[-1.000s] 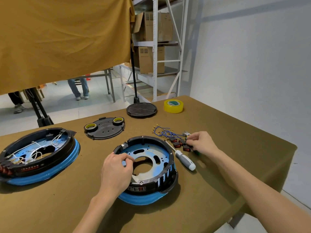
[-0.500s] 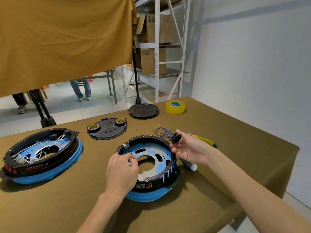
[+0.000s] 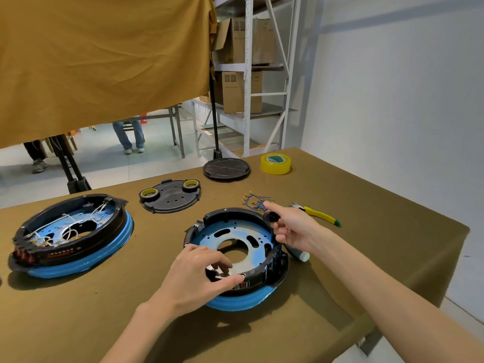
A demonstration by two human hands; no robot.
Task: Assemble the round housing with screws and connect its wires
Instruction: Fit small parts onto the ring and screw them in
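Note:
A round black housing point(image 3: 237, 217) with a blue metal plate inside and a blue ring beneath lies in front of me on the table. My left hand point(image 3: 201, 276) grips its near rim, thumb on the outer wall, fingers inside. My right hand point(image 3: 293, 229) pinches a small black switch point(image 3: 273, 217) just above the housing's right rim. A bundle of blue wires point(image 3: 255, 201) with metal terminals lies behind that hand. A screwdriver handle point(image 3: 298, 254) pokes out under my right wrist.
A second housing point(image 3: 70, 237) with white wiring sits at the left. A black cover plate point(image 3: 170, 196) bearing two tape rolls, a black disc point(image 3: 226, 169), yellow tape point(image 3: 275, 163) and yellow-handled pliers point(image 3: 318, 214) lie farther back. The table edge runs along the right.
My right hand picked up a black switch from the pile by the wires and carried it left to the housing's right rim. My left hand slid along to the near rim.

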